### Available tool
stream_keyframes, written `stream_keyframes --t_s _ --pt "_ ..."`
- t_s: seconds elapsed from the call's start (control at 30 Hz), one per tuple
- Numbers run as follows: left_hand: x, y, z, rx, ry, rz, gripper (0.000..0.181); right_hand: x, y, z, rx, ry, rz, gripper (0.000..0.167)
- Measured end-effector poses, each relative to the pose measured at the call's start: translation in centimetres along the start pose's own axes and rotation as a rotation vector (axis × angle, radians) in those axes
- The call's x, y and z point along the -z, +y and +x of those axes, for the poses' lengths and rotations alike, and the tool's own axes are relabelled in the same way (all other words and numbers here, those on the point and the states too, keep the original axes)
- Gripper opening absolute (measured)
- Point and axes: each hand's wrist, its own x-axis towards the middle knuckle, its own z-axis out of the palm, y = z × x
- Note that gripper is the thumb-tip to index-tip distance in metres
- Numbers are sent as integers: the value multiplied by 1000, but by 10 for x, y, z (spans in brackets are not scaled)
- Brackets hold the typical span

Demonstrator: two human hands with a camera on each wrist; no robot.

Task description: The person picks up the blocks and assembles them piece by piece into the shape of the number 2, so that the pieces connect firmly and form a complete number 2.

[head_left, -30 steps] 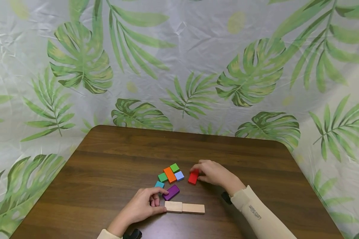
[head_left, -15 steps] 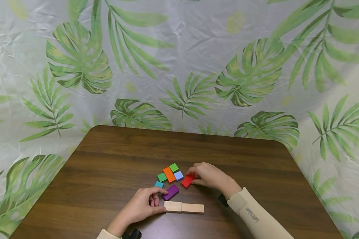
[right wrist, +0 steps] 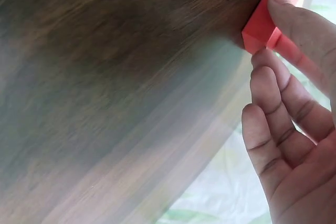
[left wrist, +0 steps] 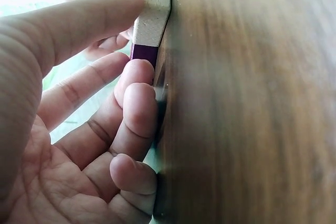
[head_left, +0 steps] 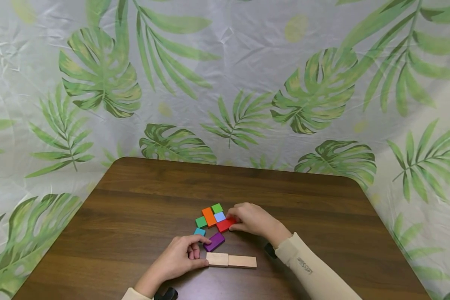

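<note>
My right hand [head_left: 253, 218] pinches a red block [head_left: 224, 225] between thumb and fingers. Its far long side lies against a light blue block [head_left: 219, 216], near an orange block [head_left: 209, 216]. In the right wrist view, the thumb presses one side of the red block [right wrist: 262, 22]. My left hand [head_left: 181, 256] rests on the table: its index fingertip touches a purple block [head_left: 215, 242], and its thumb tip touches the left end of a plain wooden block [head_left: 217, 259]. The other fingers are bent and hold nothing.
A second wooden block [head_left: 242, 261] continues the row to the right. A lime green block [head_left: 217, 208] and a darker green block [head_left: 201, 222] flank the orange one. A teal block [head_left: 199, 232] lies near the left index finger. The brown table [head_left: 153, 187] stands before a leaf-patterned cloth [head_left: 247, 62].
My right hand has slid the red block leftward and turned it until it meets the light blue block. The coloured cluster has shifted slightly left. My left hand has stayed put.
</note>
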Motion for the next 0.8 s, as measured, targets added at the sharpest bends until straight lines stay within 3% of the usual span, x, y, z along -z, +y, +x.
stream_keyframes --t_s 0.8 --pt "0 1 -1 14 5 -3 40 -2 -5 21 -42 11 -16 27"
